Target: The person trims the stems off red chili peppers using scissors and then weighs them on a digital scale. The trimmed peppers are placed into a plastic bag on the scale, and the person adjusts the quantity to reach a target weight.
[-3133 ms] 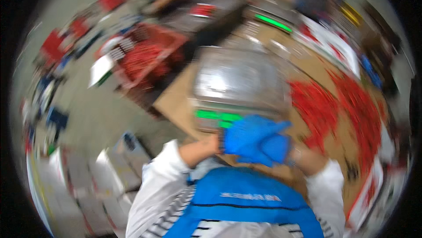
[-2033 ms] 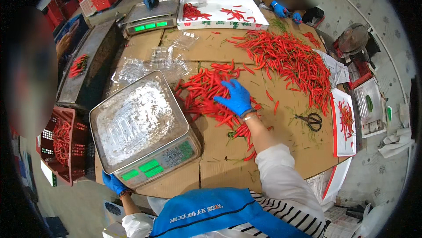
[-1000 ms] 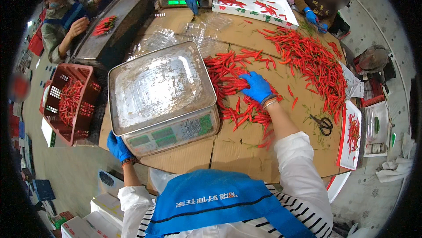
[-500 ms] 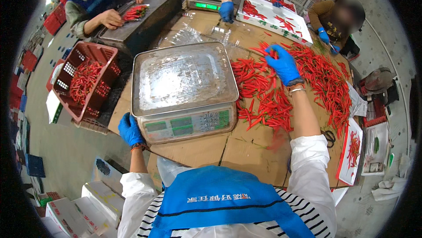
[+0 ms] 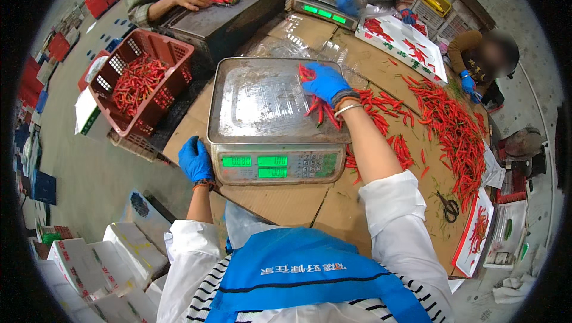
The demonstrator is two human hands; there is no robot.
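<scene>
Peppers: a small red bunch [image 5: 316,109] is in the right grip [image 5: 325,83], over the right side of the scale's pan; it is hard to tell if they touch it.
Right grip: blue glove, fingers squeezed around the bunch, some tips poking out below.
Left grip [image 5: 195,159]: blue glove, just beside the scale's near left corner; I cannot tell if its fingers are apart or together, or if they touch the scale.
Scale [image 5: 238,174]: between the two grips, with a shiny, worn pan [image 5: 244,96] on top and green lights in front.
Counter [image 5: 280,201]: under the scale, covered in brown cardboard.
Small heap [image 5: 381,106]: more red peppers, to the right of the right grip.
Big heap [image 5: 450,132]: farther right of the right grip, past the small heap.
Scissors [image 5: 451,208]: black, well to the right of the right grip and nearer the person.
Basket [image 5: 164,44]: dark red, full of peppers, up and left from the left grip.
Other person's glove [image 5: 345,3]: blue, at a second scale [image 5: 322,14], beyond the right grip.
</scene>
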